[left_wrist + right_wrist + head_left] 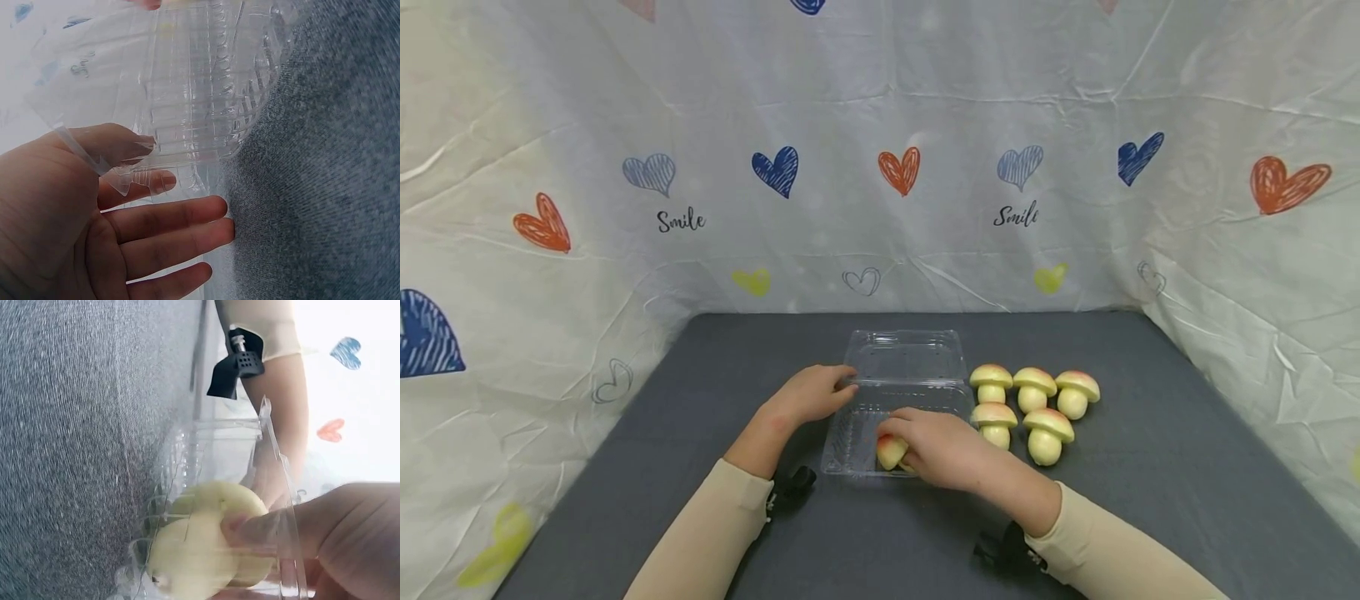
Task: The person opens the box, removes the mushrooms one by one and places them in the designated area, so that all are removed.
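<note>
A clear plastic clamshell box (pixel 852 443) lies unfolded on the table, its lid (pixel 906 354) laid back behind the base. My left hand (pixel 808 394) pinches the box's left rim between thumb and index finger, while the other fingers extend outside the wall in the left wrist view. Inside the base, near its front edge, my right hand (pixel 938 446) grips a pale yellow toy mushroom (pixel 891 451) with a red-tinged cap. The right wrist view shows the thumb pressed on this mushroom (pixel 194 559) behind the transparent wall; the other fingers are mostly hidden.
Several more toy mushrooms (pixel 1045 435) stand in two rows just right of the box. A dark grey cloth (pixel 1150 467) covers the table. White curtains (pixel 887 100) printed with hearts enclose the back and sides.
</note>
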### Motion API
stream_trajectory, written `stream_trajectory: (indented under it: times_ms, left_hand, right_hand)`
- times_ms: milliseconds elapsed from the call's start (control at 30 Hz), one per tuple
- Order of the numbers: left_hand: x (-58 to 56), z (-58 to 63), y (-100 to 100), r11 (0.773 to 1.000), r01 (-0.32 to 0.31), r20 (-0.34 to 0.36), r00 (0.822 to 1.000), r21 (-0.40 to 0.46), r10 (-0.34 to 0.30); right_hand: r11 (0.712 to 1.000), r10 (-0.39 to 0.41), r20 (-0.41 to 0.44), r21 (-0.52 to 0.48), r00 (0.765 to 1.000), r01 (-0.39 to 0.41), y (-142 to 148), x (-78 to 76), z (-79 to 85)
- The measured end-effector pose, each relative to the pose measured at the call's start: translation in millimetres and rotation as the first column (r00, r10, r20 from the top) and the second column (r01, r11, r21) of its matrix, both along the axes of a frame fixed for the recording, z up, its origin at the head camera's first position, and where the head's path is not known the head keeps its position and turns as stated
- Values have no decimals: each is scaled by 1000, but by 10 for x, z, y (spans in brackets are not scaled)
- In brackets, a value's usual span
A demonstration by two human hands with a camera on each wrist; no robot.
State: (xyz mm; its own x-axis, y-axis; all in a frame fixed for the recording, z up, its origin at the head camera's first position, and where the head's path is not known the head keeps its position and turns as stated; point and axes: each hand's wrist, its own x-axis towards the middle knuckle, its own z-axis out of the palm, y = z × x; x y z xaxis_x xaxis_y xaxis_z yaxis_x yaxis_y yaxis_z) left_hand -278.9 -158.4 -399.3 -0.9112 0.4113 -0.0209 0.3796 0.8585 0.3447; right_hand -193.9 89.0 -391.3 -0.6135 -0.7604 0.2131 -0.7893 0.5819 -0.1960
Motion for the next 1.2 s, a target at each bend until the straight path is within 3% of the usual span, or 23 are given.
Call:
stream_trajectory:
  times_ms: [133,567,1000,1200]
  left_hand:
    - [4,5,-4,1000,3,-1,1000,1,-3]
    - [3,16,9,1000,3,-6,1000,-5,-3]
    - [7,-13,14,1000,-18,9,1000,1,18]
    - [6,-16,13,1000,-12,2,1000,2,12]
  right_hand:
    - [999,-28,-54,22,998,29,3,-2,22]
    - [991,-133,-52,-12,990,133,193,5,273]
    - [974,-221,111,-32,969,226,530,-16,591]
    - [961,-273,151,7,950,275,715,0,739]
